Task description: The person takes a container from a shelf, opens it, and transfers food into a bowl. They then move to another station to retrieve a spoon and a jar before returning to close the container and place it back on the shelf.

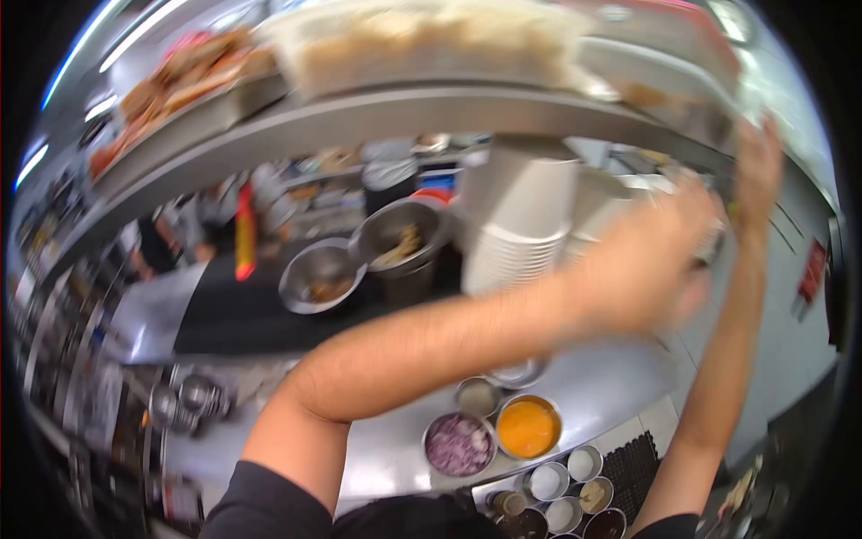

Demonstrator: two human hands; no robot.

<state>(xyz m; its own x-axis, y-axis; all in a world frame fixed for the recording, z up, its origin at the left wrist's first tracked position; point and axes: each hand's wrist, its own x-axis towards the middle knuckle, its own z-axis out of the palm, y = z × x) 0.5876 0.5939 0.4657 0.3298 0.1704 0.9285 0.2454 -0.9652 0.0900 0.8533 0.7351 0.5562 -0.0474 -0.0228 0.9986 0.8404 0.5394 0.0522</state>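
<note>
My left arm reaches across the view to the right. My left hand [660, 256] is smeared by motion beside tall stacks of pale takeaway bowls [525, 211]; its fingers look bent, but I cannot tell what they hold. Raised at the far right, my right hand [759, 171] has its fingers stretched upward, at the end of the overhead shelf [431, 112]. Its fingertips overlap the edge of a clear plastic tub [673, 94] standing on that shelf.
Also on the shelf are a tub of pale food [431, 45] and a tray of browned pieces [193, 94]. Metal bowls [323, 274] stand on the black surface. Below sit bowls of chopped red onion [458, 445] and orange liquid [528, 427], and small seasoning pots [564, 515]. People work beyond.
</note>
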